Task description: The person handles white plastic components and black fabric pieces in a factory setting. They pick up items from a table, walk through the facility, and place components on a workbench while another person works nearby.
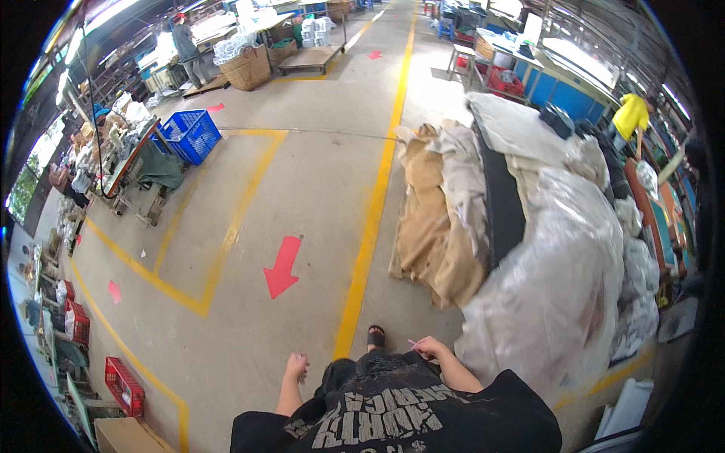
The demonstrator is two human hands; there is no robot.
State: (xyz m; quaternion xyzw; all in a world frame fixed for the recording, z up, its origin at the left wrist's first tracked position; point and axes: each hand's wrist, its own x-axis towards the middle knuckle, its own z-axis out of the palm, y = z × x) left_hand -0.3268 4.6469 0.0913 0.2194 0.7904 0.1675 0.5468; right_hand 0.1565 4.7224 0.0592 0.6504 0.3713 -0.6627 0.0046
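My right hand is closed in front of my dark shirt, with a thin pink pen-like stick poking out past the fingers. Its exact kind is too small to tell. To the left, my left hand hangs beside my body with the fingers loosely curled in, and I see nothing in it. Neither hand touches anything else. One sandalled foot shows below me on the concrete floor, beside a yellow line.
Close on my right lie heaped fabric rolls, tan cloth and clear plastic sheeting. Leftward are a blue crate, a worktable and a red crate. A wicker basket and a cart stand ahead; a person in yellow works far right.
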